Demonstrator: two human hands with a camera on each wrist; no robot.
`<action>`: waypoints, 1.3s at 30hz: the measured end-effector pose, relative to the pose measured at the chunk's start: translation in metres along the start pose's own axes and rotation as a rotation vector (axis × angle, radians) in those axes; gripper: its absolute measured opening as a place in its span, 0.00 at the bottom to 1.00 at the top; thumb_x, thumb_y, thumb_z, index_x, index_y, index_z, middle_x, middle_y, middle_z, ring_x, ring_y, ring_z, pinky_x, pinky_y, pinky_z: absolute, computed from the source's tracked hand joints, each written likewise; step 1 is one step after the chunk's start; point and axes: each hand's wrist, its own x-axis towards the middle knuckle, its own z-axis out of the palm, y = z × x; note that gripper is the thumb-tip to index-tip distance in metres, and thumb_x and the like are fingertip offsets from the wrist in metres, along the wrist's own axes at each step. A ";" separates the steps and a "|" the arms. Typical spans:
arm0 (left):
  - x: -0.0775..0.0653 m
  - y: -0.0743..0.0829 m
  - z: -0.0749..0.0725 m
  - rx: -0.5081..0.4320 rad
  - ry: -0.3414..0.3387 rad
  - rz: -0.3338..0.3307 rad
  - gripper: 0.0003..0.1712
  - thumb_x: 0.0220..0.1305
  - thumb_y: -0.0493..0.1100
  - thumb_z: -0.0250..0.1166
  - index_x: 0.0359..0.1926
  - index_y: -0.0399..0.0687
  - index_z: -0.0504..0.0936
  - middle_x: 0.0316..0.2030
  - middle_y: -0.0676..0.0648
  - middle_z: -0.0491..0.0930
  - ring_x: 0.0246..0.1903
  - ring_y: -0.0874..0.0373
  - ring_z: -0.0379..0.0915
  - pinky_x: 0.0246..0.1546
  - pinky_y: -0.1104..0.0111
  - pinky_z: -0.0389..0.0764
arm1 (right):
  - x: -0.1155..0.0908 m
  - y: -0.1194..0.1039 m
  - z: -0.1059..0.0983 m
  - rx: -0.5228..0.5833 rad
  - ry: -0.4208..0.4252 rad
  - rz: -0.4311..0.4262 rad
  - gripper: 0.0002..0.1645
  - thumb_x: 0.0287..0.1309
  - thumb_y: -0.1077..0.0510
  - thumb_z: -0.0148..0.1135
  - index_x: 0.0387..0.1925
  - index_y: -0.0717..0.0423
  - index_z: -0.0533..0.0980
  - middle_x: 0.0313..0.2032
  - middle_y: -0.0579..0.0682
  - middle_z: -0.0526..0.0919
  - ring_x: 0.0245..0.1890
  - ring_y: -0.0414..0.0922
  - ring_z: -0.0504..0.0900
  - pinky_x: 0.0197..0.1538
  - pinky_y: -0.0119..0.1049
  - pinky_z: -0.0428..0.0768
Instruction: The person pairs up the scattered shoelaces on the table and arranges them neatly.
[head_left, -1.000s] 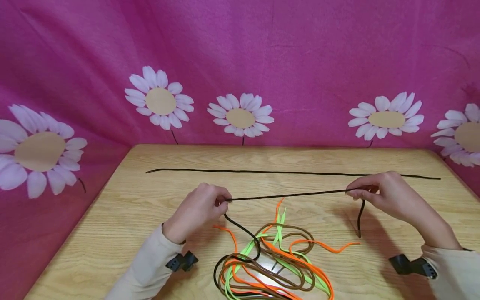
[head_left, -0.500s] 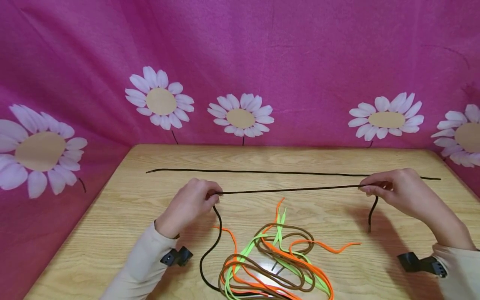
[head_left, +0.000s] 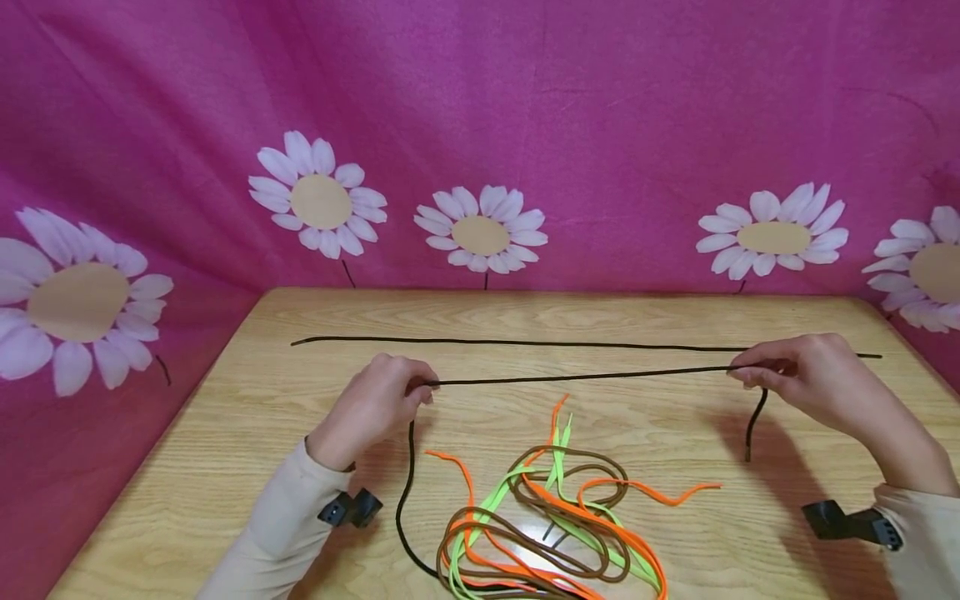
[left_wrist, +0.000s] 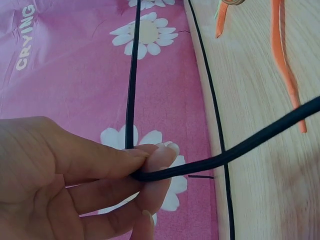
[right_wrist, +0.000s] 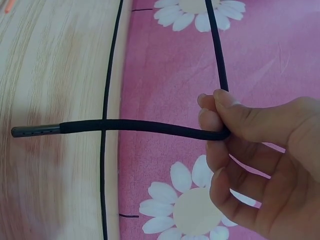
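Note:
A black shoelace (head_left: 585, 377) is stretched taut above the table between both hands. My left hand (head_left: 375, 402) pinches it between thumb and fingers; from there a slack length drops and runs into the pile of laces. At the other side my right hand (head_left: 817, 379) pinches the same lace, and its short end with a dark tip (right_wrist: 36, 131) hangs down. Behind it, a second black shoelace (head_left: 525, 342) lies straight across the table, partly covered by my right hand in the head view.
In front lies a tangled pile of orange (head_left: 637, 546), lime green (head_left: 491, 502) and brown (head_left: 615, 454) laces on the wooden table (head_left: 225, 467). A pink cloth (head_left: 600, 108) printed with white daisies rises behind the table's far edge.
My hands have moved apart and slightly away from me, lengthening the taut stretch of black shoelace. Its slack part has been drawn leftward, partly out of the pile.

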 end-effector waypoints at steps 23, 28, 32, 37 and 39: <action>-0.007 -0.034 -0.019 0.009 -0.027 0.051 0.09 0.64 0.29 0.61 0.42 0.34 0.85 0.28 0.49 0.84 0.27 0.62 0.76 0.28 0.68 0.74 | -0.008 0.019 0.022 0.026 -0.058 -0.060 0.09 0.42 0.67 0.74 0.28 0.54 0.85 0.24 0.40 0.83 0.21 0.25 0.71 0.24 0.29 0.72; -0.010 -0.040 -0.024 0.036 -0.021 0.048 0.08 0.63 0.29 0.61 0.40 0.34 0.85 0.29 0.48 0.84 0.26 0.61 0.74 0.26 0.68 0.73 | -0.015 0.028 0.024 -0.017 -0.049 -0.109 0.10 0.38 0.69 0.75 0.25 0.54 0.85 0.23 0.41 0.83 0.22 0.25 0.71 0.24 0.30 0.72; -0.011 -0.044 -0.028 0.035 -0.023 0.028 0.08 0.63 0.28 0.61 0.41 0.33 0.85 0.29 0.47 0.83 0.26 0.61 0.74 0.25 0.69 0.73 | -0.021 0.036 0.023 -0.030 -0.040 -0.122 0.12 0.35 0.71 0.75 0.25 0.56 0.84 0.22 0.41 0.83 0.21 0.25 0.71 0.23 0.29 0.72; -0.013 -0.048 -0.031 0.028 -0.025 0.006 0.08 0.63 0.27 0.60 0.41 0.32 0.84 0.27 0.47 0.82 0.25 0.61 0.73 0.25 0.69 0.73 | -0.025 0.042 0.023 -0.030 -0.069 -0.101 0.11 0.38 0.71 0.74 0.25 0.57 0.84 0.22 0.40 0.82 0.21 0.25 0.71 0.23 0.29 0.72; -0.013 -0.050 -0.032 0.027 -0.023 -0.001 0.08 0.63 0.27 0.60 0.41 0.32 0.84 0.26 0.47 0.82 0.25 0.61 0.74 0.25 0.69 0.73 | -0.026 0.045 0.022 -0.042 -0.072 -0.097 0.11 0.37 0.71 0.75 0.25 0.55 0.84 0.22 0.39 0.82 0.21 0.25 0.71 0.23 0.29 0.72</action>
